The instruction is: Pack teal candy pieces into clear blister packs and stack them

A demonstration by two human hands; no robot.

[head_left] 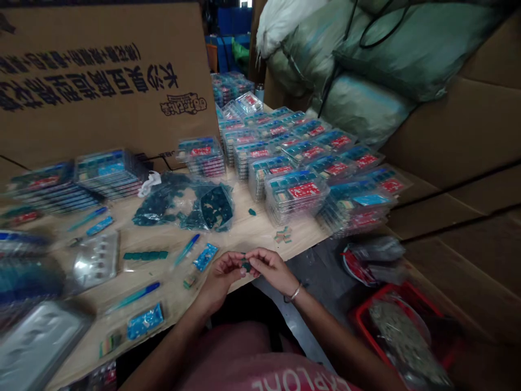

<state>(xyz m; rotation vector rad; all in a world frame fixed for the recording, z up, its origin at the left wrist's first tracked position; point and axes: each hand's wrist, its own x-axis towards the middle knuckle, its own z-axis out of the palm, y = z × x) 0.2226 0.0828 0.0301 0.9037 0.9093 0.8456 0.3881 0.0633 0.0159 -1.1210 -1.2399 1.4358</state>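
Observation:
Close to the table's front edge, my left hand (226, 273) and my right hand (272, 269) meet with fingers pinched around a small dark green piece (246, 266). The fingers cover part of it, so its exact kind does not show. Left of my hands lie a blue printed packet (205, 257), a blue pen-like stick (187, 248) and a small green-and-tan block (190, 281). A row of dark green pieces (145, 255) lies farther left. Beyond my hands rests a clear plastic bag (185, 202) full of similar green pieces.
Stacks of clear filled boxes (297, 190) cover the table's right and back. A large cardboard carton (106, 81) stands at the back left. Clear trays (95, 260) lie at the left. Green scraps (284, 234) lie near the right edge. A red basket (362, 312) sits below, at right.

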